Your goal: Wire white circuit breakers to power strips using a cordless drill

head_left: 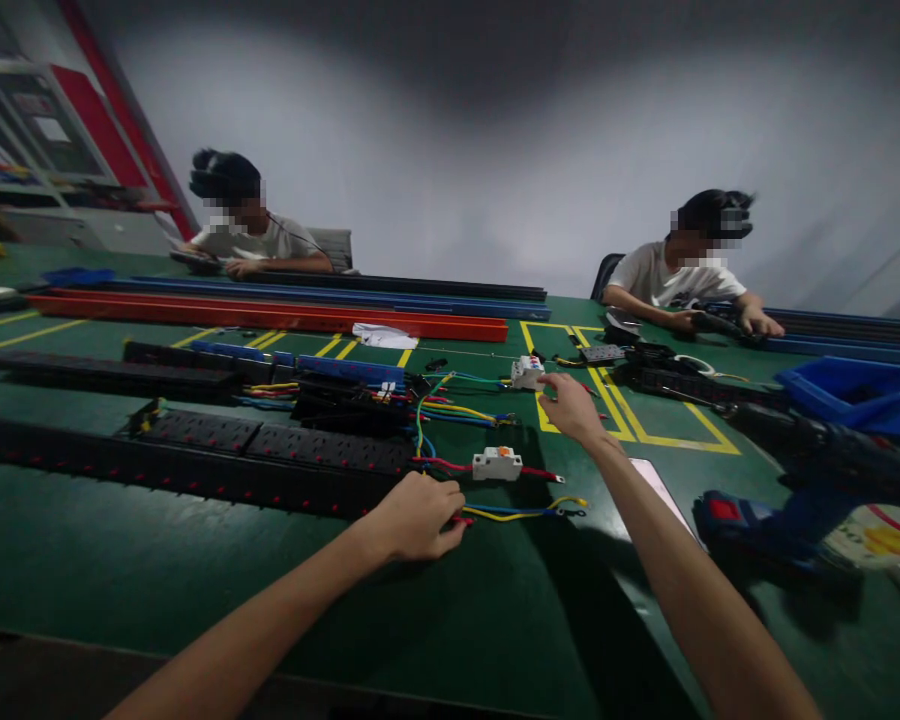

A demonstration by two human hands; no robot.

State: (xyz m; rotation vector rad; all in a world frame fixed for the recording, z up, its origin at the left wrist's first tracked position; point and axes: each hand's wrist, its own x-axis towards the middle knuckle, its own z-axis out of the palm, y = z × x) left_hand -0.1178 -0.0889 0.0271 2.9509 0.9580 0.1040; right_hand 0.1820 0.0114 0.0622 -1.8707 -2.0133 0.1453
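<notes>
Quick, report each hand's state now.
Left hand: closed, pinching the wires.
Right hand: open, empty, near the white circuit breaker.

free: bare green mat [157,570] at near edge | blocked: wires [465,410]; power strips [270,450]; drill [787,525] right

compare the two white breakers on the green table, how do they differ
The near breaker lies near the left hand, with an orange tab and red wires off both ends. The far breaker sits just past the right hand, its markings too small to read, with green and yellow wires running towards it. Both are small, white and boxy.
</notes>
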